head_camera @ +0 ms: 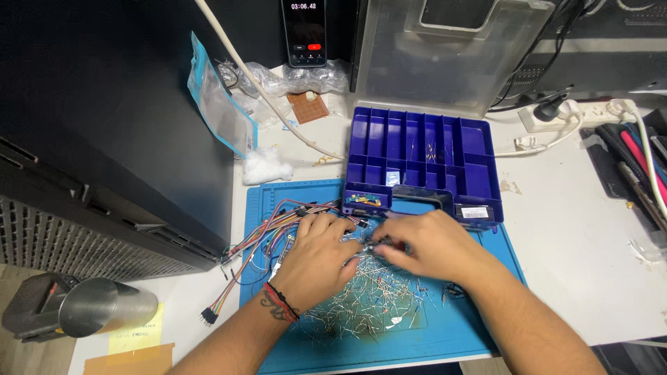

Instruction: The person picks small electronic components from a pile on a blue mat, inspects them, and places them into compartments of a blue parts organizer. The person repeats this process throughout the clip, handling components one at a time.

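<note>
Fingers of both the left hand point(316, 260) and the right hand point(424, 246) are curling together over a pile of resistors point(368, 305), pinching small parts on the blue mat point(479, 326), with jumper wires point(260, 232) lying left and the blue organiser point(424, 160) sitting behind on the worktop point(583, 236).

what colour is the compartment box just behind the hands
Dark blue-purple compartment box, with a clear lid standing open behind it; seen in the head view.

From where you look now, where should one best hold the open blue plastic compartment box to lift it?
Probably take the blue plastic compartment box by its dark front handle, coming from the near side. The handle juts toward the hands, while the raised clear lid blocks the far side.
</note>
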